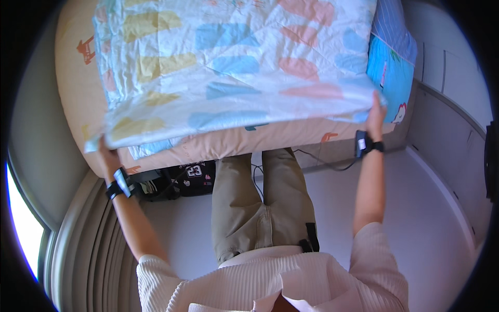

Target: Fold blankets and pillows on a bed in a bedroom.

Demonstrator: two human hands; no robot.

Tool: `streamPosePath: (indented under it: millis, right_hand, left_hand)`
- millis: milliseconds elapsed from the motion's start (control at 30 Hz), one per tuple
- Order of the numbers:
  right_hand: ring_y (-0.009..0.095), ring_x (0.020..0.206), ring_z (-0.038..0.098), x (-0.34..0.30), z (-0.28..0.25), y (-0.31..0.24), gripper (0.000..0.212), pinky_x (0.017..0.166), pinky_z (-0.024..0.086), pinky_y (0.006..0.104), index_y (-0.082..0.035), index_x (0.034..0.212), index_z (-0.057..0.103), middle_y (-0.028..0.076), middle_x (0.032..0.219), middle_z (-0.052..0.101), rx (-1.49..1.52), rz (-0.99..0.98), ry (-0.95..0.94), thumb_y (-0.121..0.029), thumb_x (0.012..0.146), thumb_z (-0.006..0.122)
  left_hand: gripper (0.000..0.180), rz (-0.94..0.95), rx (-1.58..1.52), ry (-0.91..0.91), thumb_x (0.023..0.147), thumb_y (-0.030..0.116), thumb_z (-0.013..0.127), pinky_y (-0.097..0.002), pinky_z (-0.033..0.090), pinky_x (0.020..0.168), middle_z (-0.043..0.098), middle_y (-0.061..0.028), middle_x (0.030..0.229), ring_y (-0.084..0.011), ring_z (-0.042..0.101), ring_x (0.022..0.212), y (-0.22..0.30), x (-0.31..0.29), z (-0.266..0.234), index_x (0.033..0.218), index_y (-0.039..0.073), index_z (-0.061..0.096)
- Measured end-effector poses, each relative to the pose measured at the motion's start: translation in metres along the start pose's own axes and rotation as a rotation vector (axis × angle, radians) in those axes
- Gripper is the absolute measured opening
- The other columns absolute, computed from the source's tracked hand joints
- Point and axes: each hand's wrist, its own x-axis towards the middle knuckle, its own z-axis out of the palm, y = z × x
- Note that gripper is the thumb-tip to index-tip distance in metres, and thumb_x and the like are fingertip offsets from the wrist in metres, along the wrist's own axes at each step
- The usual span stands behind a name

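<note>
A thin white quilt (228, 62) with yellow, blue and pink patches is spread over the bed. Its near edge is lifted and stretched between my two hands. At the near left corner my left hand (107, 153) is closed on the quilt's edge. My right hand (376, 115) grips the other near corner, farther from me and beside the pillow end. Both hands are slightly blurred, and the fingertips are partly hidden by the fabric. Below the raised edge shows the peach fitted sheet (218, 148) with small animal prints.
A bright blue pillow (390, 73) and a striped blue cloth (393, 26) lie at the bed's right end. Dark bags (195, 178) sit under the near left side. A black cable (332, 167) runs along the floor. White cabinets (452, 67) stand right; a curtain (99, 244) hangs left.
</note>
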Motion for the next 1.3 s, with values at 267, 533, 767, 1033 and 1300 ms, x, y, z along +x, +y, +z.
streamPosePath:
  millis: [267,533,767,1033,1300]
  right_hand:
    - [0.015,0.085,0.058,0.020,-0.010,-0.021,0.035,0.080,0.044,0.0282,0.004,0.096,0.062,0.008,0.094,0.065,-0.480,-0.398,0.009,-0.030,0.089,0.057]
    - [0.020,0.108,0.051,-0.037,-0.050,0.116,0.050,0.093,0.037,0.0303,0.003,0.123,0.049,0.012,0.117,0.056,-0.444,0.193,-0.041,-0.035,0.091,0.054]
    - [0.016,0.088,0.057,-0.035,-0.098,0.141,0.041,0.071,0.051,0.0313,0.000,0.118,0.053,0.008,0.104,0.059,-0.188,0.481,0.165,-0.032,0.092,0.052]
    - [0.028,0.122,0.042,-0.017,-0.087,0.160,0.050,0.104,0.029,0.0438,-0.003,0.131,0.041,0.010,0.132,0.045,0.372,0.585,0.156,-0.019,0.087,0.058]
    - [0.027,0.106,0.055,-0.011,-0.092,0.171,0.033,0.090,0.043,0.0429,0.000,0.115,0.052,0.014,0.114,0.057,0.293,0.584,0.225,-0.013,0.085,0.058]
  left_hand:
    - [0.040,-0.313,-0.455,-0.052,0.085,0.005,0.057,-0.0335,0.047,0.090,0.057,-0.0114,0.113,-0.0204,0.056,0.104,-0.014,-0.016,-0.007,0.123,-0.002,0.046]
    - [0.036,-1.432,-1.303,-0.072,0.086,0.028,0.060,-0.0426,0.050,0.080,0.057,-0.0044,0.107,-0.0210,0.054,0.100,-0.064,-0.090,0.143,0.117,0.013,0.050]
    - [0.038,-1.684,-1.084,0.115,0.085,0.037,0.057,-0.0435,0.050,0.070,0.052,-0.0066,0.102,-0.0200,0.051,0.089,-0.040,-0.089,0.150,0.111,0.009,0.051]
    - [0.040,-1.378,-1.376,0.210,0.083,0.027,0.059,-0.0390,0.050,0.078,0.056,-0.0104,0.108,-0.0252,0.056,0.095,-0.071,-0.097,0.119,0.116,0.005,0.051]
    - [0.036,-1.081,-0.652,0.064,0.081,0.023,0.053,-0.0357,0.049,0.065,0.056,-0.0099,0.090,-0.0214,0.056,0.083,-0.107,-0.089,0.086,0.105,-0.004,0.056]
